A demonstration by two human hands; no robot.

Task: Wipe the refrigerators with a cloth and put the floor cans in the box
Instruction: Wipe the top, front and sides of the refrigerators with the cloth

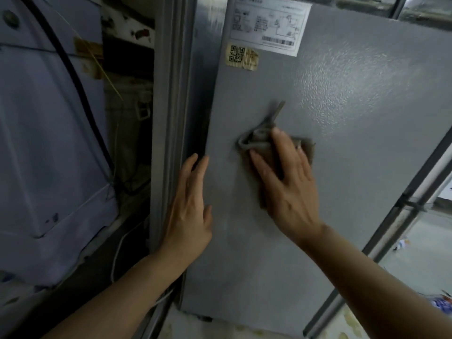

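1. Wiping is under way: the right hand (286, 182), fingers flat, presses the cloth (259, 143) against the grey refrigerator (354, 118) side panel.
2. The left hand (189, 206) rests flat, holding nothing, on the panel's edge.
3. Cans and box are not in view; that part seems left.

You have one grey textured-metal refrigerator panel (342, 143) in front of you, with two bare hands on it, the left hand (189, 206) and the right hand (288, 182). You can count one crumpled brown-grey cloth (259, 140) and two stickers: one white rectangular paper label (269, 25) and one small yellowed QR-code sticker (241, 56). To your left there is one pale blue-grey appliance body (49, 143), crossed by one black cable (71, 67).
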